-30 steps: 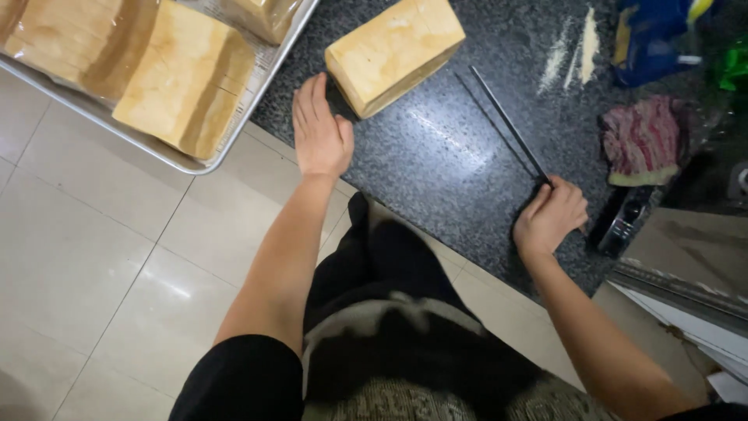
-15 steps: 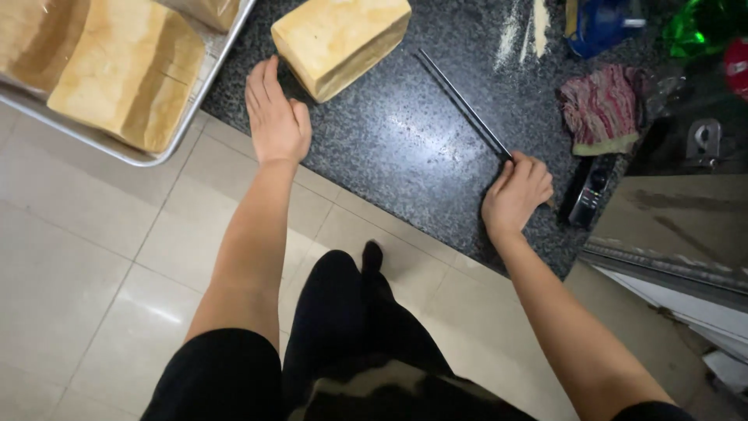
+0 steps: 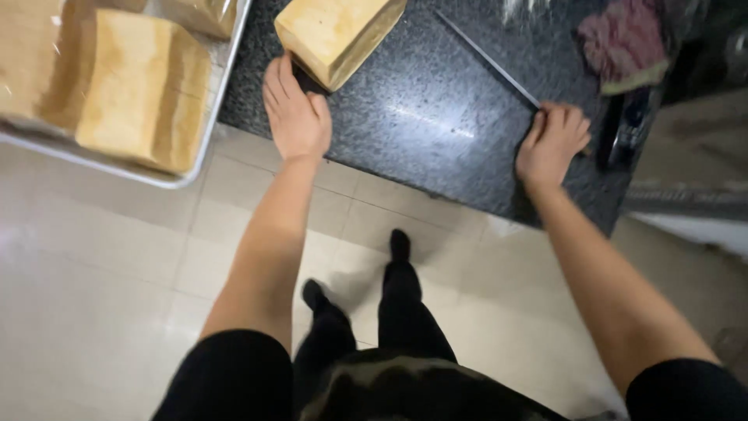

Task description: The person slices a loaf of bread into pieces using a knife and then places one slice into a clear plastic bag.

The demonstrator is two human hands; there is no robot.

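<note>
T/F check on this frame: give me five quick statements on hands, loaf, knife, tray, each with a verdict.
1. The left hand lies flat on the dark counter beside the loaf. True.
2. The right hand is at the handle end of a long knife. True.
3. The knife is cutting into the loaf. False: it lies on the counter, apart from the loaf.
4. The metal tray holds more loaves. True.
5. The crumpled cloth covers the loaf. False: it lies at the counter's far right.

Pale tiled floor [image 3: 93, 257] — dark granite counter [image 3: 436, 117]
</note>
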